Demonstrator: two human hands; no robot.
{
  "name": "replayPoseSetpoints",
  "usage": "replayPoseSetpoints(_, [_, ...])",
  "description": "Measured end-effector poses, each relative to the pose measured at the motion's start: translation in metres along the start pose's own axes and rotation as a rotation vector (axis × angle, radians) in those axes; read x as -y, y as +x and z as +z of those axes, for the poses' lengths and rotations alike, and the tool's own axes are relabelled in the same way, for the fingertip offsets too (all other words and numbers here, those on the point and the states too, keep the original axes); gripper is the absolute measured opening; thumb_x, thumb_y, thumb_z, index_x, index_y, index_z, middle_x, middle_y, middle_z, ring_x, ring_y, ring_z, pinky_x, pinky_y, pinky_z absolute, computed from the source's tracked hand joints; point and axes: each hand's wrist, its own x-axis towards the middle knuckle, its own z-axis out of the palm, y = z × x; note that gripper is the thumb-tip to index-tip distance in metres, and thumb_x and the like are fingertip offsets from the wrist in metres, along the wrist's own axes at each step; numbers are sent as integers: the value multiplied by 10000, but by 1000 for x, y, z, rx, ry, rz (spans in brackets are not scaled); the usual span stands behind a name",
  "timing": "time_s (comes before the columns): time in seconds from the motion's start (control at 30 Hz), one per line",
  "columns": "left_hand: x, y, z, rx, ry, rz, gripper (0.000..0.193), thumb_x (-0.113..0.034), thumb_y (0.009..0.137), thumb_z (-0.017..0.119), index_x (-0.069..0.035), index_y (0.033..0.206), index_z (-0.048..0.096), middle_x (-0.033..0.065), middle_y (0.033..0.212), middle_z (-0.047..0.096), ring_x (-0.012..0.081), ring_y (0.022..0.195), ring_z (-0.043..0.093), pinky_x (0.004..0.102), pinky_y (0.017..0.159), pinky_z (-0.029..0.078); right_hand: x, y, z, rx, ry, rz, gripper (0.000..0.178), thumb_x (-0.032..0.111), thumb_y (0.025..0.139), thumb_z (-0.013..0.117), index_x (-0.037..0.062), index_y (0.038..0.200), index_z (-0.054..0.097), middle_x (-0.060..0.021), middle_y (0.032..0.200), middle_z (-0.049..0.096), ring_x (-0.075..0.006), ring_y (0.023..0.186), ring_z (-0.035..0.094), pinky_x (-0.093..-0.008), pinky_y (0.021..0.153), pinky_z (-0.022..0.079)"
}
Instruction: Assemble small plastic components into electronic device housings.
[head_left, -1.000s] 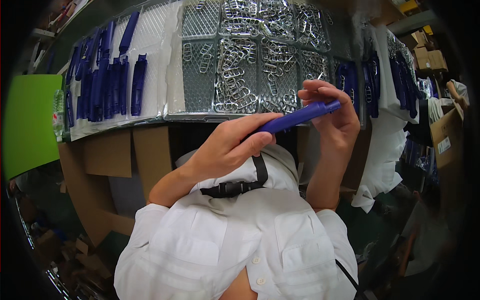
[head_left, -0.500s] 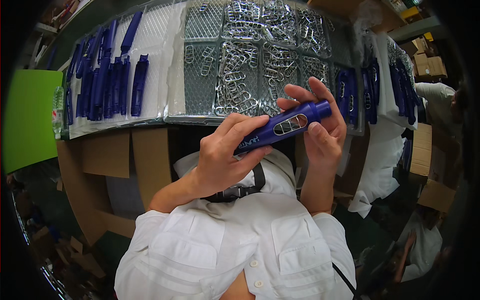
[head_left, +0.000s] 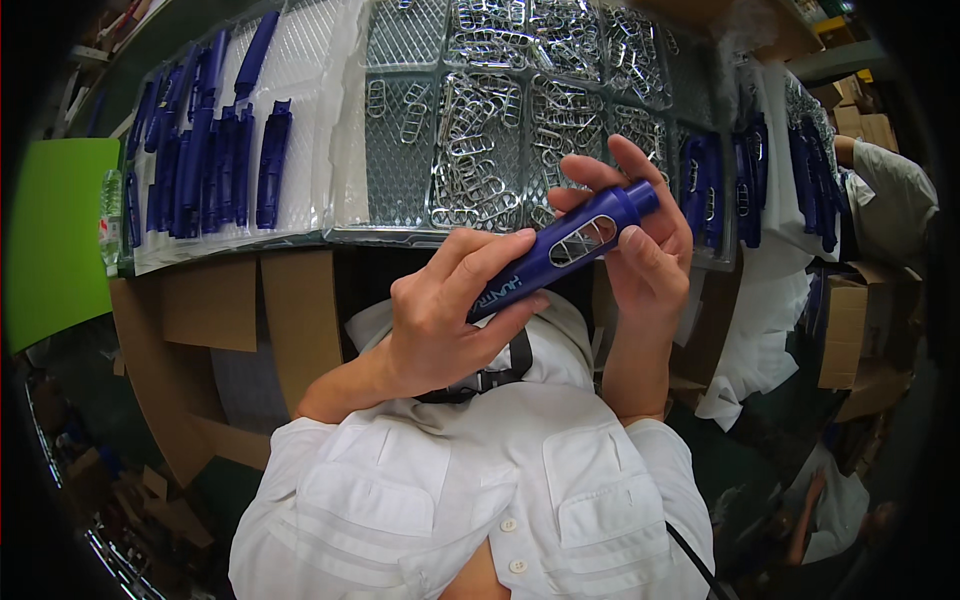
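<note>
Between my two hands is a blue tubular plastic housing (head_left: 533, 263), tilted with its narrower end up to the right. A chrome oval frame with crossbars (head_left: 558, 258) sits in the window in its side. My left hand (head_left: 435, 310) is closed around the lower left end, fingers on top and thumb below, hiding part of the pale lettering. My right hand (head_left: 648, 270) holds the other end, thumb against the side near the window; its upper fingers stretch out behind the tube. Loose chrome frames (head_left: 480, 150) fill several compartments of the clear tray (head_left: 390, 238) beyond.
Blue plastic half-shells (head_left: 272, 165) lie at the left on white sheeting. Blue parts with chrome frames (head_left: 702, 185) rest right of the tray. A plastic bottle (head_left: 110, 220) stands by a green panel (head_left: 55, 240). An open cardboard box (head_left: 300, 340) is below the table edge.
The housing is tilted a little more steeply, its narrow end raised. My right hand has shifted slightly upward with it; both hands keep their hold. The person at the right edge has moved.
</note>
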Motion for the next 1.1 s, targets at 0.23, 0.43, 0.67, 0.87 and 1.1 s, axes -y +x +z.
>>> replayPoseSetpoints(0.23, [5, 2, 6, -36, 39, 63, 649, -106, 740, 921, -57, 1330, 656, 124, 1043, 707, 232, 783, 733, 313, 627, 606, -3, 3, -4, -26, 50, 62, 774, 207, 950, 682, -80, 1567, 312, -363, 1436, 539, -418, 1246, 656, -484, 1048, 537])
replayPoseSetpoints(0.43, [-6, -10, 21, 117, 84, 184, 819, -216, 771, 895, 58, 1454, 536, 207, 1225, 648, 284, 875, 724, 322, 662, 598, 7, 8, -5, 10, 105, -26, 731, 219, 995, 644, -83, 1569, 305, -372, 1414, 550, -379, 1155, 705, -438, 979, 580])
replayPoseSetpoints(0.67, [-17, -12, 35, 134, 173, 265, 840, -247, 761, 902, 143, 1405, 530, 245, 1216, 644, 301, 863, 719, 332, 638, 600, 20, 20, 2, 123, 126, -85, 714, 235, 1023, 582, -107, 1572, 280, -392, 1365, 567, -317, 1039, 743, -382, 887, 618])
replayPoseSetpoints(0.87, [-21, -14, 37, 124, 211, 286, 839, -298, 759, 909, 164, 1361, 552, 264, 1198, 664, 315, 878, 726, 330, 636, 609, 19, 17, 4, 139, 131, -106, 713, 258, 1028, 582, -103, 1569, 291, -378, 1345, 586, -304, 999, 749, -367, 821, 629])
replayPoseSetpoints(1.1, [-24, -7, 28, 163, 99, 251, 932, -446, 769, 898, 161, 1377, 537, 263, 1195, 666, 293, 876, 730, 324, 633, 614, 15, 17, 14, -45, 271, 18, 634, 271, 1073, 550, -101, 1534, 324, -341, 1377, 561, -276, 1039, 737, -374, 774, 680])
